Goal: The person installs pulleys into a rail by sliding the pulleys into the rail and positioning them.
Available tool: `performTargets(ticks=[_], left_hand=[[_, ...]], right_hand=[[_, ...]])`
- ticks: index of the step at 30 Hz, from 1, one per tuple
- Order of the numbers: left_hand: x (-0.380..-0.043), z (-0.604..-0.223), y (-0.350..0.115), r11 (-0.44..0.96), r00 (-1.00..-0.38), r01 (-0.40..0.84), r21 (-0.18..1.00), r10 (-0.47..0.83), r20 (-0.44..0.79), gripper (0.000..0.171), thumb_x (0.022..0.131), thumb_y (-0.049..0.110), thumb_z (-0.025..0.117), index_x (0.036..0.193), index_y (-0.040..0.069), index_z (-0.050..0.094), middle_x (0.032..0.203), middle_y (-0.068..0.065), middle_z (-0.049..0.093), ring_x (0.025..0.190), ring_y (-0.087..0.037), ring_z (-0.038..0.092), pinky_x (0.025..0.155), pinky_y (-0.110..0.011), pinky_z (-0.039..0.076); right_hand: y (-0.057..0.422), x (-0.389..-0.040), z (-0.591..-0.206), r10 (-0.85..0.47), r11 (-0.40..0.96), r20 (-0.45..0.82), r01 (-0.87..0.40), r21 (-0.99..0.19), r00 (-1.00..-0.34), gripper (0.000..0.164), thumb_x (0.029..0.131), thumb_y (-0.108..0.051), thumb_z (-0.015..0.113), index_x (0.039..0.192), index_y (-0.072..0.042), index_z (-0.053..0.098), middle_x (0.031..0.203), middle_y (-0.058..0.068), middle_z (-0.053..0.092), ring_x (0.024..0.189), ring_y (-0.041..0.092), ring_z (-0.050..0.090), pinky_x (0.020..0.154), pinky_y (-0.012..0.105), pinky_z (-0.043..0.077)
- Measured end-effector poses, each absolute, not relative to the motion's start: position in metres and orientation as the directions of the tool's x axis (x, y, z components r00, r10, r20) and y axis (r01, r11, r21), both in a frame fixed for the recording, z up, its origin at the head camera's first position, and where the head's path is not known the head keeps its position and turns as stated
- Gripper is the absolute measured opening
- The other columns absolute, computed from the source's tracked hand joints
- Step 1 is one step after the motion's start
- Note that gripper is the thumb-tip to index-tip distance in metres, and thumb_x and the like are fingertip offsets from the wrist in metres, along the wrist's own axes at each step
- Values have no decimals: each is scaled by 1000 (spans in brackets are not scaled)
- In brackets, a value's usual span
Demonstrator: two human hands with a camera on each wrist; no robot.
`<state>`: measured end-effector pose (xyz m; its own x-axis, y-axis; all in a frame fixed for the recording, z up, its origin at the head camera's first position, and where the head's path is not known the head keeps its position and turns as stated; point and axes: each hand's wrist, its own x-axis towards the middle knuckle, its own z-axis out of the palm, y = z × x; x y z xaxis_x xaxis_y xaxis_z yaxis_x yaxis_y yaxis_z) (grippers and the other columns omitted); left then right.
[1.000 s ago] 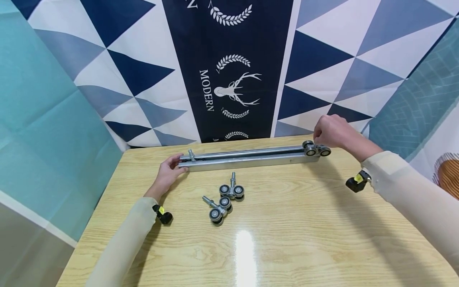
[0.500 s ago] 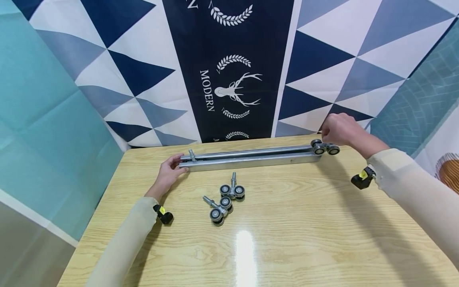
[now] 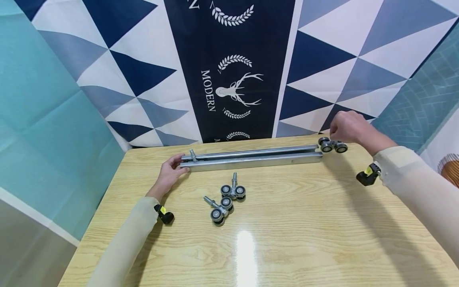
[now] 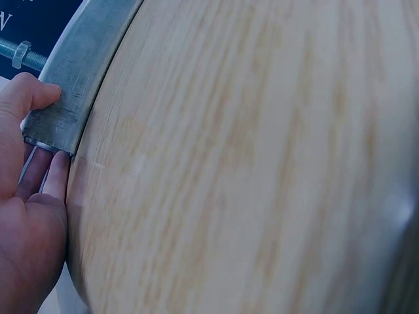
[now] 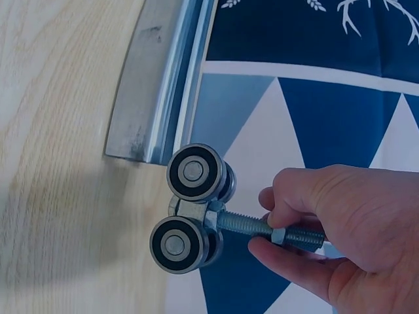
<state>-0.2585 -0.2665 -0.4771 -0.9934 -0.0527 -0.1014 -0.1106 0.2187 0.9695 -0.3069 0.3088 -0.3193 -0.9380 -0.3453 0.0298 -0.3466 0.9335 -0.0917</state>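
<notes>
A steel U-shaped track lies along the back of the table, its slot facing up. My left hand holds its left end, thumb on the front face and fingertips at the end edge in the left wrist view. Near that end a threaded bolt stands up out of the slot. Just off the track's right end, my right hand pinches a roller trolley by its threaded bolt, wheels toward the table. In the right wrist view, the wheels hang apart from the track's end.
Two more roller trolleys lie close together on the table in front of the track: one with its bolt pointing back, the other with its bolt pointing left. A patterned cloth hangs directly behind the table.
My right hand has moved right with the roller trolley, from over the track's right end to just beyond it. The left hand and the track stay in place.
</notes>
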Motion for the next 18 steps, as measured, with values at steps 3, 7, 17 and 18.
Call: performTargets(ticks=[3,7,17,18], left_hand=[[-255,-470,-264,230,-993,-119,966,-49,-111,67,86,-3,72,147,5,48,150,-17,48,135,-28,44,120,-39,34],[-249,-458,-260,252,-993,-115,961,-43,-108,66,86,-4,71,147,1,46,150,-20,47,135,-30,44,118,-36,36],[-253,-468,-262,249,-995,-100,963,-52,-90,66,87,-2,72,147,5,47,148,-18,48,133,-29,45,118,-36,36],[-253,-468,-262,248,-994,-105,963,-52,-95,66,86,-2,72,147,5,47,148,-18,48,134,-29,44,118,-36,36]], right_hand=[[311,-308,-320,-340,935,19,-340,-100,-940,17,74,-1,64,61,-9,72,54,0,61,50,18,49,50,32,38],[312,-309,-321,-326,939,3,-324,-113,-946,15,74,-2,65,65,-8,73,57,1,64,52,19,51,50,33,40],[316,-312,-331,-316,943,2,-314,-106,-949,10,72,-2,69,67,-7,75,63,3,70,54,19,55,50,35,45],[317,-312,-332,-314,944,2,-313,-108,-949,10,72,-2,69,67,-7,76,64,4,71,54,19,56,50,36,47]])
